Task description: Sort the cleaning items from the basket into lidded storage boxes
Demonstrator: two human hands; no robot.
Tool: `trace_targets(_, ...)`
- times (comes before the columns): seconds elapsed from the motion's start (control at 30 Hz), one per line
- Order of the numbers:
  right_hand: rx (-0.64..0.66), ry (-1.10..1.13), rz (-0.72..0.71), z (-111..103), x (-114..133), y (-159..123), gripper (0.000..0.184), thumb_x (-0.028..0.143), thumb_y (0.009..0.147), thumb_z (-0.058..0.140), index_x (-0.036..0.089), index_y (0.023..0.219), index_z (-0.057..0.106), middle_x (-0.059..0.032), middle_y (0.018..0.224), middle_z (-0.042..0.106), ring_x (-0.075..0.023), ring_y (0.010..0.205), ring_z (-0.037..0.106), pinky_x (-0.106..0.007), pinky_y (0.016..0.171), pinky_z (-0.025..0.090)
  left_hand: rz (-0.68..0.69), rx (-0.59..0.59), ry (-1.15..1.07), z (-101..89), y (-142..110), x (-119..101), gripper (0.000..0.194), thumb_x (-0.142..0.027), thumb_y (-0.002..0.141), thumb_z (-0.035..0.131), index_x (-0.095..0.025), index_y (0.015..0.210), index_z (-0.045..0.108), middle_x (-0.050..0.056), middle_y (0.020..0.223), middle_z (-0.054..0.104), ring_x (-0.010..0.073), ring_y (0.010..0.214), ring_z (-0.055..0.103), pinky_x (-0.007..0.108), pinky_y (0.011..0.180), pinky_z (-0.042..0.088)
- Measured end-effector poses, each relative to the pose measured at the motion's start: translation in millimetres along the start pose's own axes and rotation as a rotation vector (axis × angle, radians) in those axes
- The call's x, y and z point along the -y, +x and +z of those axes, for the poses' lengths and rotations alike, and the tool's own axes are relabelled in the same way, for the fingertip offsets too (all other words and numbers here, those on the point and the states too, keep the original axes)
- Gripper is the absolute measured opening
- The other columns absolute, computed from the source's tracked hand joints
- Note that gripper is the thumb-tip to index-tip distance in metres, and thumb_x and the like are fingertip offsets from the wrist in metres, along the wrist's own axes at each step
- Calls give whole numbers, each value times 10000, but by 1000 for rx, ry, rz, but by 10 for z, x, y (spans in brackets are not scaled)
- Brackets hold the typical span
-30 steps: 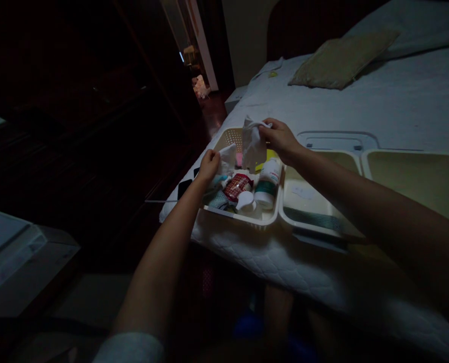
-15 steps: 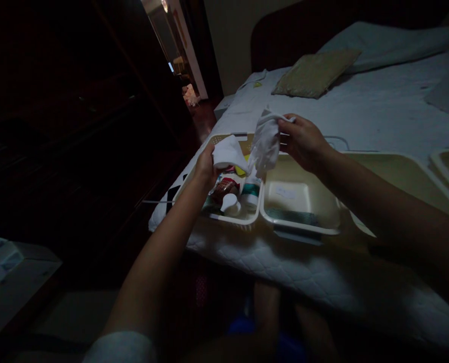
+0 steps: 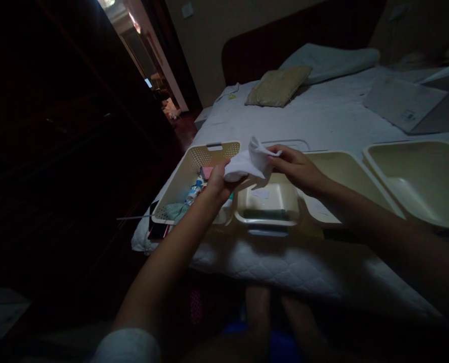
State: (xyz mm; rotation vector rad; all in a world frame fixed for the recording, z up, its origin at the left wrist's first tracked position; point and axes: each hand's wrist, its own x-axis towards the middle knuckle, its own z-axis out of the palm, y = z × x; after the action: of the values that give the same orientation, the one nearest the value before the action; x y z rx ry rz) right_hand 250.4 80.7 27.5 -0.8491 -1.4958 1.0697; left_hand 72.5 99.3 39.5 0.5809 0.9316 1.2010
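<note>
1. A flat, folded white cloth [image 3: 236, 168] is gripped by the left hand [image 3: 219, 180], with the fingers closed around its near edge.
2. A crumpled, thin white cloth [image 3: 259, 157] is pinched at its upper right corner between the thumb and fingers of the right hand [image 3: 294, 165].
3. The two cloths are brought together between the hands; where one ends and the other begins cannot be told.
4. Both are held in the air, above the neighbouring edges of a cream plastic basket with perforated walls [image 3: 188, 166] and a shallow cream plastic bin [image 3: 289, 199].
5. In the basket, a pink item [image 3: 206, 173], a small blue-and-clear bottle [image 3: 194, 191] and a bunched grey-green fabric [image 3: 174, 210] are seen; the rest is partly hidden by the left arm.
6. The basket and bin are set side by side on a bed with white, quilted bedding [image 3: 277, 264].
7. A dark phone-like object with a red edge [image 3: 158, 231] is placed just beside the basket's near left corner.
</note>
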Motion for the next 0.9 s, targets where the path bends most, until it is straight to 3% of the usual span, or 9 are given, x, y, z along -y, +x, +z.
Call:
trace_targets(0.17,186,-134,-76,7,-24,-148,374,485,837,604,199,1075,636,-61,1031,649,-205,940,617,-382,863,509,-48,-85,-35,152,-60,41,195,-100,807,418,-112,842,610,-2,518,567,110,481,543,201,555,511)
trace_targets(0.33,227,-211,-136,5,-89,-181,591,437,668,785,222,1195,628,-98,1228,606,-256,1085,609,-442,933,513,-58,-91,-43,154,-57,25,177,-88,805,413,-131,727,567,2,500,544,105,463,529,197,528,504)
trace_targets(0.5,168,-239,-182,-5,-170,-134,305,358,780,660,203,1040,695,-85,1087,670,-220,957,645,-422,870,532,-107,-48,112,20,14,53,166,-132,825,417,-136,729,553,21,567,593,105,498,556,202,520,505)
trace_targets(0.6,107,-199,-158,-14,-202,-93,232,297,772,634,181,963,700,-71,989,691,-204,885,646,-390,835,523,-112,-14,320,-119,71,84,134,-179,807,450,-143,749,565,18,583,586,113,498,546,216,480,487)
trace_targets(0.73,2,-226,-65,-49,-210,-36,136,229,739,612,161,840,674,-39,802,664,-173,741,606,-330,716,492,96,6,686,-298,118,70,83,-251,761,564,-174,752,537,-3,651,576,106,507,531,238,511,472)
trace_targets(0.83,-30,-239,-17,-59,-190,-1,78,214,726,616,160,772,649,-17,727,625,-156,690,568,-300,669,454,430,-3,933,-326,85,11,160,-302,744,634,-180,770,534,12,767,609,123,666,583,256,642,483)
trace_targets(0.9,-18,-215,6,-46,-172,15,62,204,718,623,160,759,639,-12,719,614,-151,688,558,-290,661,439,616,74,1056,-280,22,-24,198,-343,746,654,-176,805,564,31,844,635,147,800,604,274,732,483)
